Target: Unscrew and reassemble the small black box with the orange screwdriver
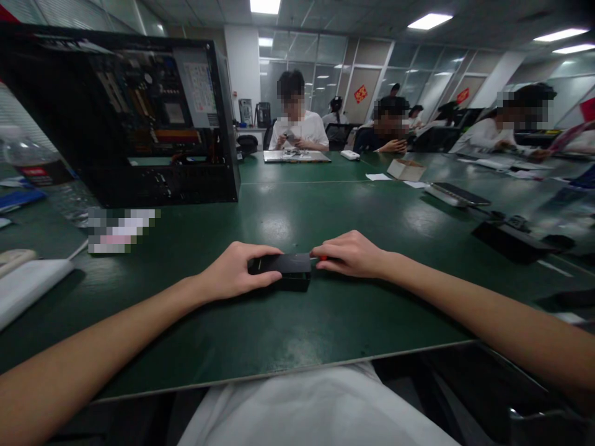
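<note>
A small black box (284,269) lies on the green table (297,334) straight in front of me. My left hand (235,271) wraps its left end, thumb below and fingers over the top. My right hand (349,254) is closed on a thin tool with a red handle (322,257), whose tip meets the box's right end. Most of the tool is hidden inside my fingers.
An open black computer case (134,118) stands at the back left, a plastic bottle (41,167) beside it. A white flat item (28,285) lies at the left edge. Black devices (509,238) and a phone (458,193) lie to the right. Other people sit across the table.
</note>
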The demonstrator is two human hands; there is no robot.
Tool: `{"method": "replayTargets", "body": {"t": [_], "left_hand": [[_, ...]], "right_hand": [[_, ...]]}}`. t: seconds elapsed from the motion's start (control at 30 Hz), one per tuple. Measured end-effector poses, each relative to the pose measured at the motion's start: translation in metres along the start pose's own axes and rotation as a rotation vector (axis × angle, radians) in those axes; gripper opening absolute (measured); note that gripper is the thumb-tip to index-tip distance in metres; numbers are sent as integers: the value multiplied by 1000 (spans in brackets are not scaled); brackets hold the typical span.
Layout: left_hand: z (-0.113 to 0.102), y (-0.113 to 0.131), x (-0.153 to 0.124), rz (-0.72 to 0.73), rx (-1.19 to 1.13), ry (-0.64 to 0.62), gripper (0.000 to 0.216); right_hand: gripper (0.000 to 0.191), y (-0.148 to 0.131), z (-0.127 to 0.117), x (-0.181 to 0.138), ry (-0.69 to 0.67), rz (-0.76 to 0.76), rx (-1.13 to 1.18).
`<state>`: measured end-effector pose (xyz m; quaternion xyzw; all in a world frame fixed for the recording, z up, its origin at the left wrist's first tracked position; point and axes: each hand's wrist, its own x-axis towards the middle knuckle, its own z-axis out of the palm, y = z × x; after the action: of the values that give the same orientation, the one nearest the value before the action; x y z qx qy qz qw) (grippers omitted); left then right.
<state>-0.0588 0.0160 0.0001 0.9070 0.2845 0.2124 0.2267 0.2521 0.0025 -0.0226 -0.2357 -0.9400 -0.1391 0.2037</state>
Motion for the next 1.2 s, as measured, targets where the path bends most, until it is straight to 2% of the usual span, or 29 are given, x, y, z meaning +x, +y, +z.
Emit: {"method": "replayTargets", "body": {"t": [0.27,0.43,0.6,0.77,0.93,1.07,1.2], "left_hand": [[-3,7,1,-9,-53,132,44],[-7,0,4,-45,-125,240,42],[-9,-17,10,-284,-270,325,67],[-7,-29,15,-373,-481,337,52],[-5,-30,17,-391,-593,346,50],[-1,-30,16,-380,-544,319,47],[3,-26,16,-301,-427,307,38]], "right_hand": [[31,7,-1,-2,-33,43,-28],[36,1,1,0,-111,89,-9],[37,-2,1,3,-193,217,7],[34,-6,-3,8,-247,368,68],[32,-11,-7,11,-176,457,143],[42,-24,-12,23,-44,385,206],[68,-51,-7,45,-135,292,175]]}}
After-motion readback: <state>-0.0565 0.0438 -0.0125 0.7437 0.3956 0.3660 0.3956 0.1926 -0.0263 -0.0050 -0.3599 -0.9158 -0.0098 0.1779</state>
